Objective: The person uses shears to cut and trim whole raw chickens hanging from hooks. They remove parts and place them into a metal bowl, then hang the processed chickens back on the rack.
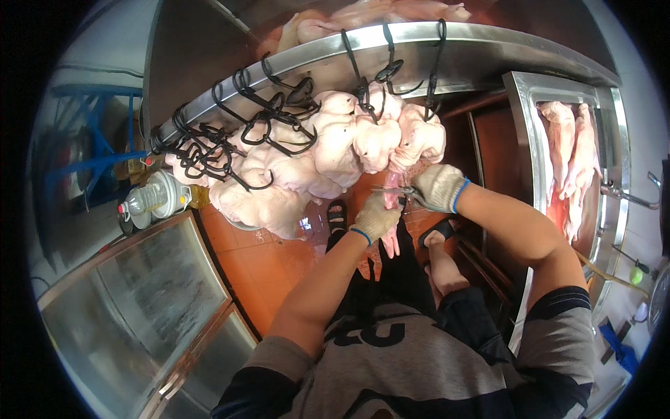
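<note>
Several plucked poultry carcasses (335,141) hang from black metal hooks (267,131) along a steel rim. My left hand (377,220), in a knitted glove, is closed around the neck (391,194) of the rightmost hanging bird (419,133), and the pinkish lower end sticks out below the fist. My right hand (442,188), also gloved, grips metal scissors (408,191). Their blades lie across the neck just above my left fist; whether they cut into it cannot be told.
The steel trough's rim (471,39) runs across the top, with more carcasses inside. At right, a steel sink (528,115) holds several carcasses beside a tap (628,195). Plastic bottles (141,201) stand at left on a glass-doored cabinet (152,293). The orange tiled floor (251,267) looks wet.
</note>
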Demonstrator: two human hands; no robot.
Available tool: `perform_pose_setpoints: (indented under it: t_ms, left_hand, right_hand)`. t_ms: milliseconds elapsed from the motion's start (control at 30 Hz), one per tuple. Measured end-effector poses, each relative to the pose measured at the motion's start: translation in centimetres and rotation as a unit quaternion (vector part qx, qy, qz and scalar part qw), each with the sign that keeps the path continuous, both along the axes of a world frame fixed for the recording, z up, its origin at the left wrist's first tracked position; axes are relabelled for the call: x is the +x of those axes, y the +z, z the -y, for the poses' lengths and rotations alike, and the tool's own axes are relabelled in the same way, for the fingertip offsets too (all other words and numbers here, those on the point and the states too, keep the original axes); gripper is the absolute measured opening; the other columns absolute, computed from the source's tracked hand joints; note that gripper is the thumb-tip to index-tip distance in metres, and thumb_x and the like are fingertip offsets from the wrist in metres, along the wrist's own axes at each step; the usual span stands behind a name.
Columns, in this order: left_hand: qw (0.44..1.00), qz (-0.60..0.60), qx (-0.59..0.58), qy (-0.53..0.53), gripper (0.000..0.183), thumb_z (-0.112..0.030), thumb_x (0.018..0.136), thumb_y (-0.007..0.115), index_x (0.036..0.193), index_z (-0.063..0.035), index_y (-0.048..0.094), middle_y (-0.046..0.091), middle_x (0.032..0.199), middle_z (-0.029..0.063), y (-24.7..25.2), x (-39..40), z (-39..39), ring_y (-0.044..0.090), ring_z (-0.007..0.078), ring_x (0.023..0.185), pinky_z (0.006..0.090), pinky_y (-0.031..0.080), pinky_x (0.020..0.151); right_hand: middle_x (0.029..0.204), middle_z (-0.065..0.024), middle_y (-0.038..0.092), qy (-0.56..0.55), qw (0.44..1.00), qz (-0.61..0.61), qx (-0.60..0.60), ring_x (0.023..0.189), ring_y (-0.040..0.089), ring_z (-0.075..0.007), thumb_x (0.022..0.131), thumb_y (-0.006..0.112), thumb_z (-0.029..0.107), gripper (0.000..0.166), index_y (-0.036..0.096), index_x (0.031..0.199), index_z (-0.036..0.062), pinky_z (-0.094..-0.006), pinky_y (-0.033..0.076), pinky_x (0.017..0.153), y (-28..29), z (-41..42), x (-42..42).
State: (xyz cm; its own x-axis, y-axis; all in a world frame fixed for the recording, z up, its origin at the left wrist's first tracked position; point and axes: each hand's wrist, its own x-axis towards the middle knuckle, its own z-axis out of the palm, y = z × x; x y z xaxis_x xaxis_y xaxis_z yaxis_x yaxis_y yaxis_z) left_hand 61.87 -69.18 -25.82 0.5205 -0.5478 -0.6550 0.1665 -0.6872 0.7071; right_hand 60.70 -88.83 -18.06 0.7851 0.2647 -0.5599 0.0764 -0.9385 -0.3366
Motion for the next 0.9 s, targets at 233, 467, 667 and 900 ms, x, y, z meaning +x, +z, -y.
perform_pose_setpoints:
  t_ms: [233, 467, 667, 900]
  left_hand:
    - [1.000, 0.021, -0.011, -0.017, 0.030, -0.020, 0.077, 0.061, 0.105, -0.0075, 0.060, 0.065, 0.095, 0.0175, 2.6, -2.5, -3.9, 0.063, 0.0354, 0.091, 0.0418, 0.051, 0.078]
    - [0.916, 0.265, -0.021, 0.299, 0.018, -0.009, 0.083, 0.066, 0.098, -0.0019, 0.059, 0.062, 0.086, 0.0058, 14.6, 6.8, -24.4, 0.061, 0.0166, 0.075, 0.0296, 0.052, 0.068]
    - [0.879, 0.390, 0.058, 0.267, 0.039, -0.016, 0.083, 0.068, 0.115, 0.0041, 0.058, 0.055, 0.125, 0.0201, 5.8, 14.7, -42.8, 0.056, 0.0269, 0.108, 0.0362, 0.043, 0.095]
    - [0.899, 0.413, -0.100, 0.107, 0.044, -0.006, 0.086, 0.064, 0.127, 0.0037, 0.053, 0.060, 0.120, 0.0127, 10.5, 11.5, -24.3, 0.058, 0.0185, 0.111, 0.0308, 0.047, 0.093]
  right_hand:
    - [0.088, -0.0185, 0.067, -0.110, 0.979, -0.113, 0.127, 0.083, 0.065, -0.0368, 0.076, 0.069, 0.050, 0.047, 0.067, 0.097, 0.0075, -0.0426, 0.052, 0.073, 1.5, -4.7, -0.7]
    - [0.093, -0.0177, 0.067, -0.394, 0.893, -0.040, 0.212, 0.085, 0.067, -0.0257, 0.072, 0.081, 0.026, 0.049, 0.061, 0.110, 0.0015, -0.0340, 0.053, 0.073, 2.0, -4.0, -3.6]
    - [0.095, -0.0168, 0.068, -0.438, 0.876, 0.057, 0.193, 0.088, 0.067, -0.0302, 0.076, 0.076, 0.038, 0.051, 0.061, 0.112, 0.0054, -0.0362, 0.052, 0.077, 0.0, -5.8, -4.1]
    - [0.089, -0.0150, 0.067, -0.559, 0.757, 0.178, 0.287, 0.079, 0.066, -0.0197, 0.076, 0.078, 0.026, 0.046, 0.059, 0.112, 0.0046, -0.0335, 0.053, 0.070, 0.2, -7.2, -5.9]
